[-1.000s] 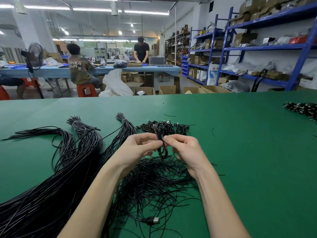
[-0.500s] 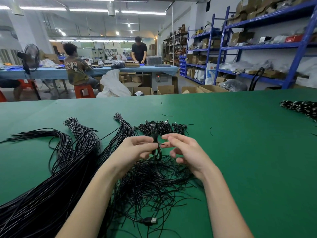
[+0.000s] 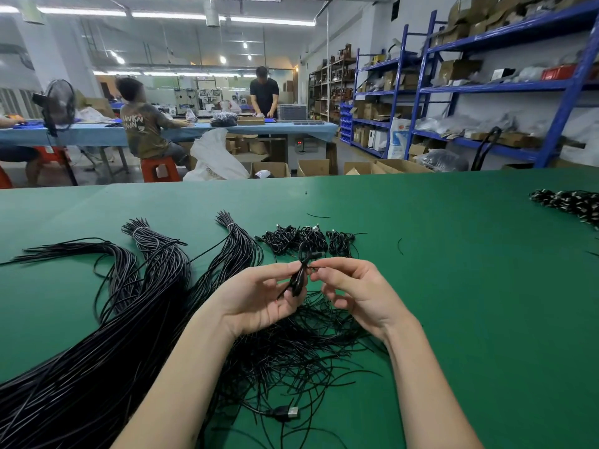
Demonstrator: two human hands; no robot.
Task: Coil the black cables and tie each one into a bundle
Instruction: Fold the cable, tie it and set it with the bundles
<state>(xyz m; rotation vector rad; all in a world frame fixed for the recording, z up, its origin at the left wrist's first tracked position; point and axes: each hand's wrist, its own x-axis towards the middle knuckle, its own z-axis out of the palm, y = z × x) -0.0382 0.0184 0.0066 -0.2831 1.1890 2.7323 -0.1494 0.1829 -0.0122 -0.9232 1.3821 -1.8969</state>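
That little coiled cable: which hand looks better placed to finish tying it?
Probably the right hand: its fingers pinch the thin tie end beside the coiled cable, while the left hand grips the coil.

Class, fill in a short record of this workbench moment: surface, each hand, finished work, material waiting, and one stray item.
surface: green table
left hand: grips a coiled cable
right hand: pinches a thin tie end at the coil
finished work: small tied bundles beyond the hands
material waiting: long black cables at left; loose wire pile under the hands
stray item: USB plug near the table's near edge
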